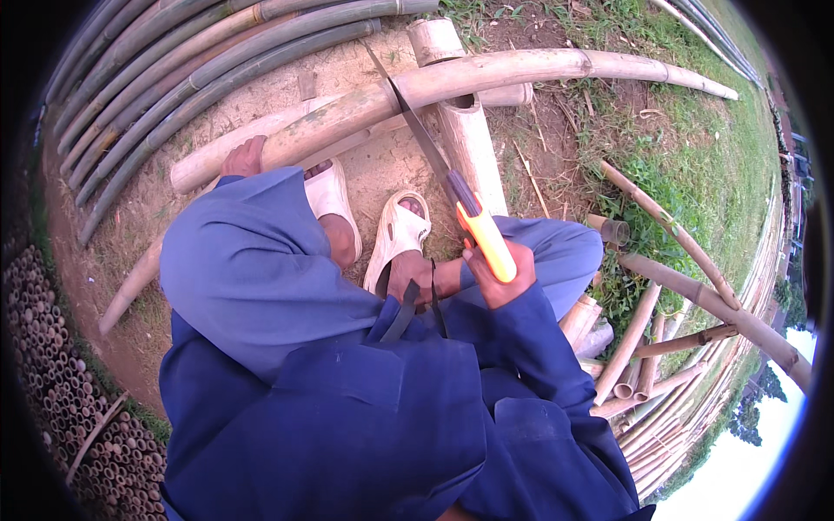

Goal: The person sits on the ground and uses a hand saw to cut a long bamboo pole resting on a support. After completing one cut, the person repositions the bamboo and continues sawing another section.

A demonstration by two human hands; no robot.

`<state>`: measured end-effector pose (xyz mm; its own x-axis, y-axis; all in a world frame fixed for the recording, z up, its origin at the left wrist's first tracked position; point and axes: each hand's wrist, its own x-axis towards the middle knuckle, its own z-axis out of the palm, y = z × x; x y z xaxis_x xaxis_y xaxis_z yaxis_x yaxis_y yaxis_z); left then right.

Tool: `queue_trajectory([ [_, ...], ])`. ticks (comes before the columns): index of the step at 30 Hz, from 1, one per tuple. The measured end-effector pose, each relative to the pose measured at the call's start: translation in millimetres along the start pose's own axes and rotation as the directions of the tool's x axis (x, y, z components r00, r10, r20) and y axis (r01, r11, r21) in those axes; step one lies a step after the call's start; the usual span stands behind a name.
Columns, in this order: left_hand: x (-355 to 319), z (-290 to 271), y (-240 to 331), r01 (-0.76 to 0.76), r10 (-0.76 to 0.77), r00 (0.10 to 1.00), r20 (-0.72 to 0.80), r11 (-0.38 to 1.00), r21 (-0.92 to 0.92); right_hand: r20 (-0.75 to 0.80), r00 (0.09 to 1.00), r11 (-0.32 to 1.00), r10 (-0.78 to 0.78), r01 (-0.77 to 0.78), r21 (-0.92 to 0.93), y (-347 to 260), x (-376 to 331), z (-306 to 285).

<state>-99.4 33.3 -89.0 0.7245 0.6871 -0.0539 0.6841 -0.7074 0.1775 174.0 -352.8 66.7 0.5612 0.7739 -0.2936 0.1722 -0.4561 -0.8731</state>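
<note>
Pole: a long pale bamboo pole (452, 78), smooth and jointed, tan with dry streaks, lies across the bare dirt (365, 174), propped over a short thick bamboo log (465, 139).
Saw: a hand saw (434, 161) with a thin dark blade and an orange and purple plastic handle; its blade rests across the pole's top, slanting back toward the person.
Right hand: the right hand (495, 278) has its fingers wrapped tight around the orange handle, well back from the pole.
Left hand: the left hand (243, 159) presses on the pole to the left of the blade, fingers curled over its round surface; the blue sleeve (252, 252) hides the wrist.
Feet: two white sandals (365, 221) stand on the dirt just beside the pole, between it and the body.
Around: greener bamboo poles (174, 69) lie stacked at the upper left; cut bamboo ends (52, 373) pile at the lower left; short offcuts (643, 347) and more poles lie on the grass (695, 148) to the right.
</note>
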Motion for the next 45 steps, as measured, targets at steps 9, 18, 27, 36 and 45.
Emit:
queue_trajectory([
  [9, 0, 6, -10, -0.014, 0.014, 1.0, -0.007, 1.0, -0.014, -0.017, 0.996, 0.994, -0.083, 0.082, -0.072, 19, 57, 42],
  [18, 1, 9, -5, -0.002, 0.002, 1.0, -0.004, 1.0, 0.006, -0.061, 0.997, 0.999, -0.046, 0.046, -0.013, -49, -59, -22],
  [27, -3, -5, 4, 0.001, -0.002, 1.0, -0.006, 0.999, -0.046, -0.112, 0.99, 0.995, -0.086, 0.079, -0.066, 26, 26, 42],
  [36, -2, 7, -6, -0.007, 0.006, 1.0, -0.012, 0.999, -0.034, 0.005, 0.995, 0.995, 0.096, -0.096, -0.016, -22, -49, -21],
  [45, -3, -2, -1, 0.009, -0.009, 1.0, 0.004, 1.0, 0.0, -0.011, 1.0, 0.997, 0.019, -0.018, 0.076, -3, -31, -13],
])
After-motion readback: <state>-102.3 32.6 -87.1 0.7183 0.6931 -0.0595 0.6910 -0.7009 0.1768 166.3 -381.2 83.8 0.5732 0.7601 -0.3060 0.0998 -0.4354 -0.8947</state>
